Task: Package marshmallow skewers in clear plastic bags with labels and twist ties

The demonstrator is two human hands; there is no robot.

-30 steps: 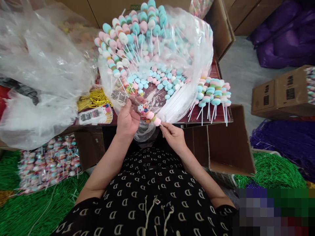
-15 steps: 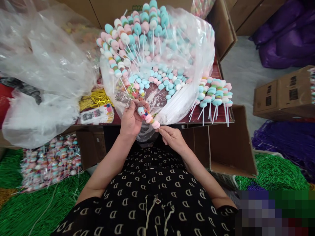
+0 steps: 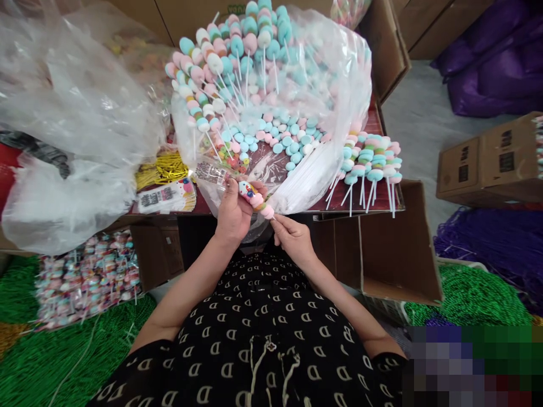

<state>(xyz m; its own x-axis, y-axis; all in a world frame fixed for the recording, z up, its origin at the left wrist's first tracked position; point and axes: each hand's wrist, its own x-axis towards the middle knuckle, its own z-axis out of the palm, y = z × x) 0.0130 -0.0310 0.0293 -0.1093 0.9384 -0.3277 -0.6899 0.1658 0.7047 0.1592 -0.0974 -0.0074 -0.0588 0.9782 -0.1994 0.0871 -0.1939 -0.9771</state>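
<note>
1. Upper left of the frame, a sheet of clear plastic [image 3: 72, 113] billows over the desk [image 3: 371, 127]. Below it, at lower left, bagged candy bundles [image 3: 87, 282] lie on green bead strands [image 3: 72, 345].
2. Left of centre on the desk are gold foil strips [image 3: 161, 172] and a printed card pack [image 3: 167, 196].
3. At centre, the left hand [image 3: 232, 217] is curled and grasping the head end of a marshmallow skewer [image 3: 255, 199], which has a small character topper. A printed strip [image 3: 211, 173] sits just above this hand; whether the hand holds it, I cannot tell.
4. The right hand [image 3: 294, 240] is closed in a pinch at the skewer's lower end, so the skewer lies across the gap between both hands, just above the lap. The work in hand appears to be handling this single skewer. Any shift of it calls for a steady two-hand hold, clear of the plastic.
5. Upper centre, a clear bag [image 3: 343, 102] holds a heap of pastel marshmallow skewers [image 3: 237, 62]. More skewers [image 3: 373, 167] lie on the desk just right of it.
6. Far right are a cardboard box [image 3: 487, 164], an open carton [image 3: 394, 243], and purple bead strands [image 3: 479, 249].
</note>
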